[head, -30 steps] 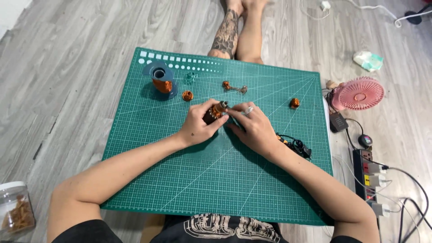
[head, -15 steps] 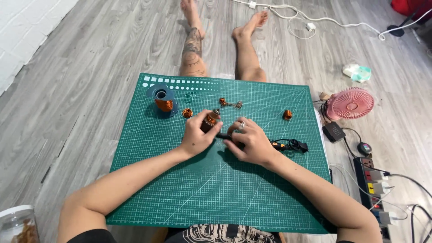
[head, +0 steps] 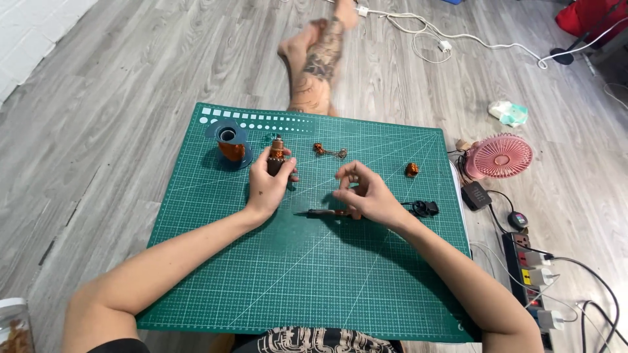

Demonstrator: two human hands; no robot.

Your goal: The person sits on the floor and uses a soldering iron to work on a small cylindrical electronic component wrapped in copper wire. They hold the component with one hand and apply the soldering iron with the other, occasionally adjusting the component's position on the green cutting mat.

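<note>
A: Left hand (head: 265, 186) is wrapped round a small copper-wound motor armature (head: 277, 155), fingers closed on it, shaft end poking up past the thumb, held just above the green cutting mat (head: 294, 281) near its far left.

B: And the right hand (head: 366, 195)?

A: Fingers curled, thumb and forefinger pinched together; I cannot tell whether anything is between them (too small from here). A slim dark tool (head: 324, 212) lies on the mat just under that hand, seemingly untouched.

B: How would you handle that armature well?

A: My judgement: hold it by the iron core, not the windings, and keep the shaft steady so fine wire isn't scuffed.

B: What's around?

A: A blue spool of copper wire (head: 229, 145) just left of the held piece. A small twisted wire part (head: 329, 152) and a little copper coil (head: 411, 170) farther right. A black cable bundle (head: 424, 208) is by the right wrist; it could snag. Off the mat: pink fan (head: 501, 157), power strip (head: 533, 278), and bare legs (head: 317, 62) stretched beyond.
</note>
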